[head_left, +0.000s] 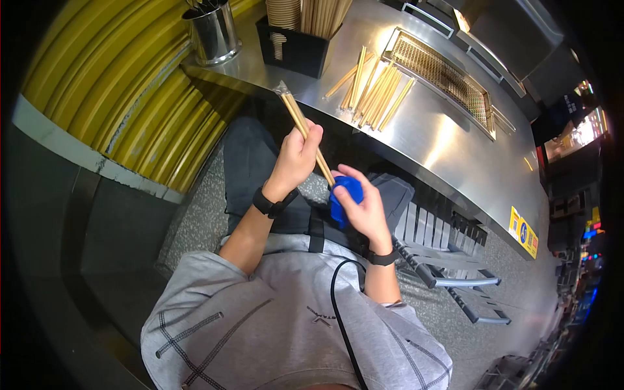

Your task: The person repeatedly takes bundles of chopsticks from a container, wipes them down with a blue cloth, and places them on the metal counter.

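Near the counter (448, 140), left hand (296, 159) curls round chopsticks (296, 112).

My left hand (294, 161) grips the wooden chopsticks (296, 116), tilted over my lap, and my right hand (367, 211) wraps a blue cloth (350, 187) round their lower end! More sticks (382, 97) lie on the steel counter (426, 143).

Grey shirt (279, 341), dark stitching (188, 335), black wristbands (381, 257), dark trousers (249, 156)
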